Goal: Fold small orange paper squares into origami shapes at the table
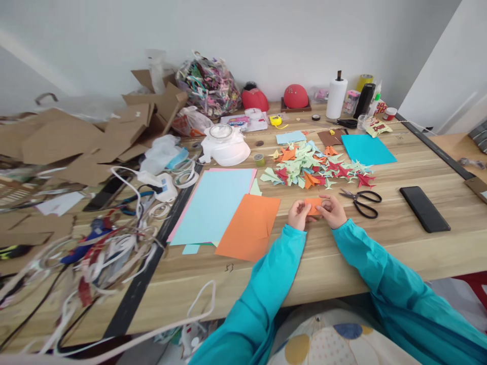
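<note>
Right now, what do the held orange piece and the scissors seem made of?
The orange piece looks like matte paper: flat, straight-edged, no visible shine. The scissors have thin grey blades suggesting metal; their smooth black handles could be plastic or coated metal.

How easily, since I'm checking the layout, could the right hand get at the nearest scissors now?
Probably yes: the scissors lie just beside the right hand, with nothing on them or in between. It grips the small orange paper, though, so it would likely need to let go.
</note>
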`<act>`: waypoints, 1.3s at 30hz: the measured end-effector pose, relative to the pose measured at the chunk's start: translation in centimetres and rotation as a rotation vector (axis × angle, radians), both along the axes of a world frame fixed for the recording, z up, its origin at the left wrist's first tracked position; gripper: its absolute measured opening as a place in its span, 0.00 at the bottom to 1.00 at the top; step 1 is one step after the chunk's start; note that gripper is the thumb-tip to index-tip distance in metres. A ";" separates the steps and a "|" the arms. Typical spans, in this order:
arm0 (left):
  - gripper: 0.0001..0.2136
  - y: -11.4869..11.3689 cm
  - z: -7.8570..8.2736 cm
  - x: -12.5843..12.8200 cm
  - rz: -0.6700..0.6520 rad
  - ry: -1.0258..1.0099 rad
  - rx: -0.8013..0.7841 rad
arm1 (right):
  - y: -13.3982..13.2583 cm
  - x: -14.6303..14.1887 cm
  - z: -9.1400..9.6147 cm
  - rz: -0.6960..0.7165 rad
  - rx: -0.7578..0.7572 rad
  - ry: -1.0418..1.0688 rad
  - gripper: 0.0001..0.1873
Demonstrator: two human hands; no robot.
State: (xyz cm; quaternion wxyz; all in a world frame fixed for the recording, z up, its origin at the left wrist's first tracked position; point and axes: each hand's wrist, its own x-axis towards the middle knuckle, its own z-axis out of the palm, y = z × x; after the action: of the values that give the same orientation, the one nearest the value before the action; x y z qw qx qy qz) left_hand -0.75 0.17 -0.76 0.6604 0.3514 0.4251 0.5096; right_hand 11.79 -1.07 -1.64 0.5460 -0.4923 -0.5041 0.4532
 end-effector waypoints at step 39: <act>0.20 0.7 -1.3 0.0 0.067 -0.059 -0.027 | 0.0 0.3 -0.6 -0.091 0.127 -0.127 0.21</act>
State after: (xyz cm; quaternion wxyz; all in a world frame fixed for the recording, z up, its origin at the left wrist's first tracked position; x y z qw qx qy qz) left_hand -0.72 0.90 -2.02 0.6599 0.3131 0.4237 0.5357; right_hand 12.05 -1.09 -2.25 0.5631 -0.5067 -0.5427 0.3629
